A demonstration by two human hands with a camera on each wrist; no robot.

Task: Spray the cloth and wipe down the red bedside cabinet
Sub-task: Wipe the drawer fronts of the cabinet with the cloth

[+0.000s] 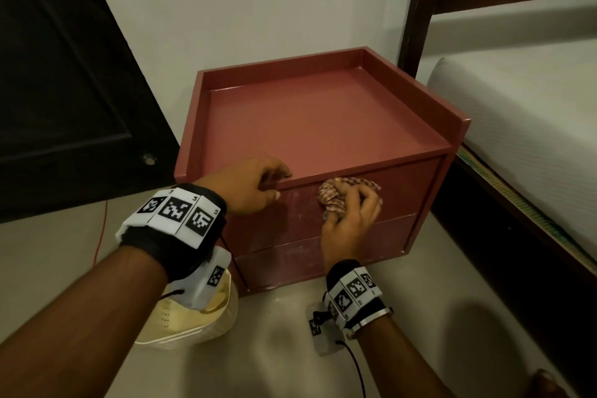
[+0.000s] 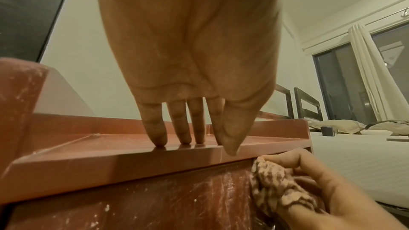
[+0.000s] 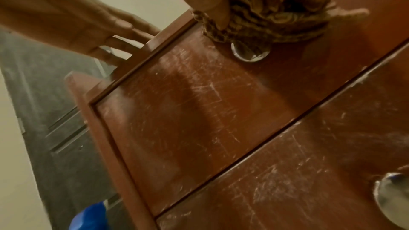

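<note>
The red bedside cabinet (image 1: 323, 119) stands on the floor against the wall, with a rimmed top and two scratched drawer fronts. My right hand (image 1: 352, 213) grips a bunched patterned cloth (image 1: 336, 192) and presses it against the upper drawer front, just above its round metal knob (image 3: 250, 53). My left hand (image 1: 258, 184) rests on the cabinet's front top edge, fingertips (image 2: 159, 142) on the top surface and thumb hanging over the edge. A blue object (image 3: 90, 216), possibly the spray bottle, shows low beside the cabinet in the right wrist view.
A cream plastic bin (image 1: 193, 313) sits on the floor under my left wrist. A dark door (image 1: 64, 74) is to the left, a bed (image 1: 533, 139) with its dark post (image 1: 420, 10) to the right. A thin red wire (image 1: 100, 229) hangs by the door.
</note>
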